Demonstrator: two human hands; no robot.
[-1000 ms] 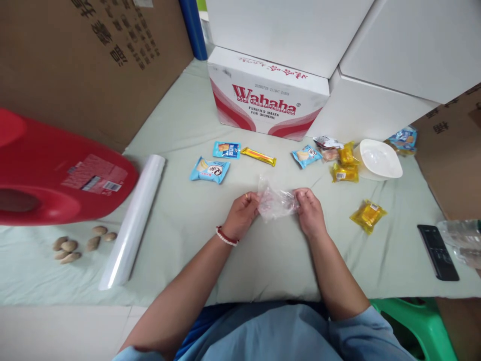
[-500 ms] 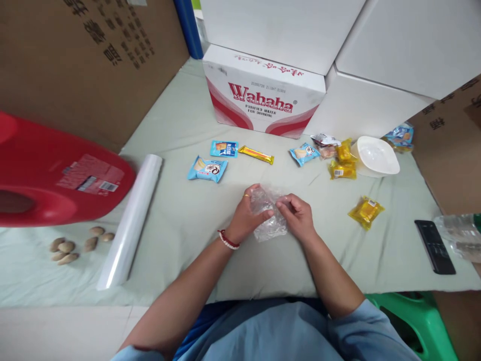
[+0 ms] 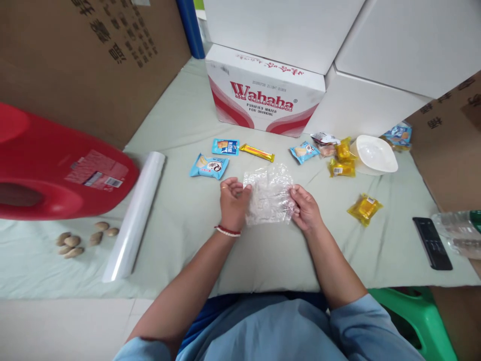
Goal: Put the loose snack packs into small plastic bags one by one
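Note:
A crinkled clear plastic bag is spread between my two hands above the cloth-covered table. My left hand grips its left edge, thumb on top and fingers curled. On the opposite side, my right hand pinches the right edge between thumb and fingers. Just beyond my left hand lie a blue snack packet and a smaller blue packet. A yellow stick-shaped packet rests behind the bag. Another blue packet sits further right.
Yellow-wrapped snacks crowd a white bowl. One yellow packet lies nearer, left of a phone and a plastic bottle. Leftward are a plastic film roll, a red jug and several nuts. A Wahaba-type water carton stands behind.
The clear bag was bunched up between my hands and is now opened out flatter. My hands have moved apart, each at one side of it.

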